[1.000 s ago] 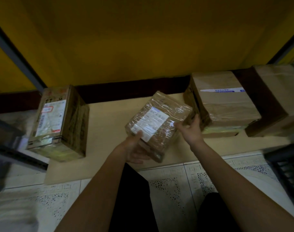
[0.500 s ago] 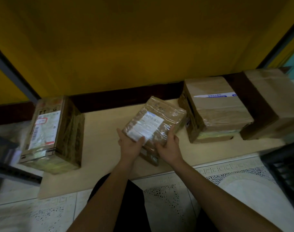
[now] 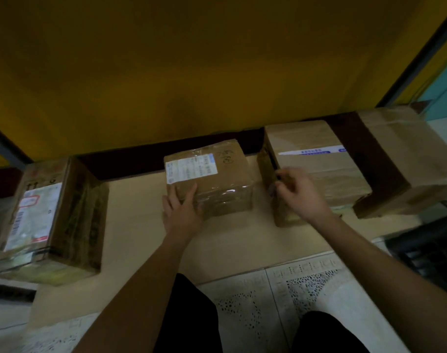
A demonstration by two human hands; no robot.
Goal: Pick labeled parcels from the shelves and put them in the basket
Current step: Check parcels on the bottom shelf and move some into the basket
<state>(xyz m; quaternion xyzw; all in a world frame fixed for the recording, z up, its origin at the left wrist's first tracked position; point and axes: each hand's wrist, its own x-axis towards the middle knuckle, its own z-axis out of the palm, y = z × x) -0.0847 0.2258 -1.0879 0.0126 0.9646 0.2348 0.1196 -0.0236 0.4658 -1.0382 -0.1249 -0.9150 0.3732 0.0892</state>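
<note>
Yellow wall (image 3: 217, 72) fills the background above a dark skirting strip. Below it runs a low, pale shelf board (image 3: 140, 225) that carries four cardboard parcels in a row. Patterned floor tiles (image 3: 306, 284) lie at the near edge.

Item 1: left box (image 3: 72, 220) stands at the left end, well apart from the others. A long printed label (image 3: 31, 215) with a barcode faces up.

Item 2: middle parcel (image 3: 225, 179) sits flat on the shelf board near the back. It is wrapped in clear tape, with a white address label (image 3: 191, 168) on its top left and handwriting beside it.

Item 3: taped box (image 3: 319, 169) stands just right of the middle parcel with a narrow gap between them. A white and blue strip (image 3: 311, 152) crosses its top.

Item 4: far box (image 3: 400, 159) stands at the right end, near the taped box.

The left grip (image 3: 182, 210) is spread open. Its straight fingers rest on the near left corner of the middle parcel, and it clasps nothing.

The right grip (image 3: 298, 192) is over the left edge of the taped box with its fingers bent. Blur prevents telling whether it has hold of the box.

A dark latticed basket (image 3: 428, 250) shows at the right edge, on the floor below the far box. No parcel is seen in the part visible.
</note>
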